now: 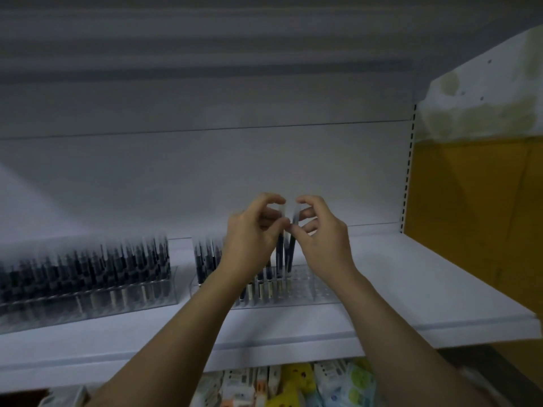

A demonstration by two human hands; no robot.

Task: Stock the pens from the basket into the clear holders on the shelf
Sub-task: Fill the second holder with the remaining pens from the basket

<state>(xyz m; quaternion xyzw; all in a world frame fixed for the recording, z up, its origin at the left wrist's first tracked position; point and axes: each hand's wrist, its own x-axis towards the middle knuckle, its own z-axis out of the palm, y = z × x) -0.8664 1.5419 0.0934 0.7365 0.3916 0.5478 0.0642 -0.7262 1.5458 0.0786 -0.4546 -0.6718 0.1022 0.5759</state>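
Two clear holders stand on the white shelf (411,283). The left holder (88,301) is packed with dark pens. The right holder (311,286) is part filled, with bare slots at its right end. Both of my hands are raised over the right holder. My left hand (252,239) pinches the top of a dark pen (279,254) with a clear cap. My right hand (320,236) pinches a second pen (291,254) beside it. Both pens stand nearly upright, tips down at the holder's slots. The basket is out of view.
The shelf's right part (426,259) is bare white surface up to a yellow side panel (476,215). Below the shelf's front edge lie colourful packaged goods (293,386). A white back wall (205,171) rises behind the holders.
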